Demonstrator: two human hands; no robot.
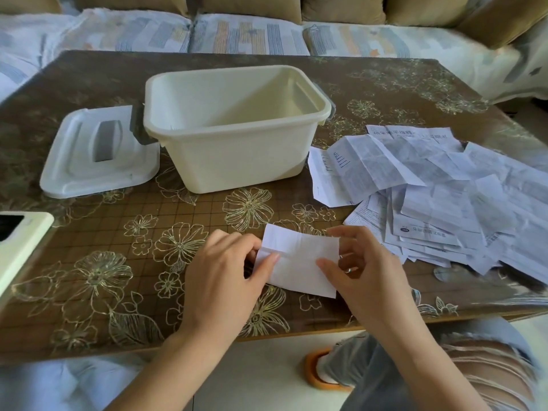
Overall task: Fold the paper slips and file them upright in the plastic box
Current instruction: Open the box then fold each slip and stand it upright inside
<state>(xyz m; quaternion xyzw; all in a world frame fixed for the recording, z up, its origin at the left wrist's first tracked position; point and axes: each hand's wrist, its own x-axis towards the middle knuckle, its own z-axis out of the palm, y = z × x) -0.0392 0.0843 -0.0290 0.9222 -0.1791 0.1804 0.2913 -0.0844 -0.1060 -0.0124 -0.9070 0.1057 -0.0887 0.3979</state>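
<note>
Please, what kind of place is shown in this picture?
Probably a home living room: a sofa with patterned covers stands behind a table with a floral cover, and a plastic box sits on that table.

Box [237, 149] mid-table [118, 262], lid [74, 170] left, slips [444, 197] right, folded slip [299, 262] in front

head view — worn on the person's head, facing forward and down, close over the table [118, 203]
</note>
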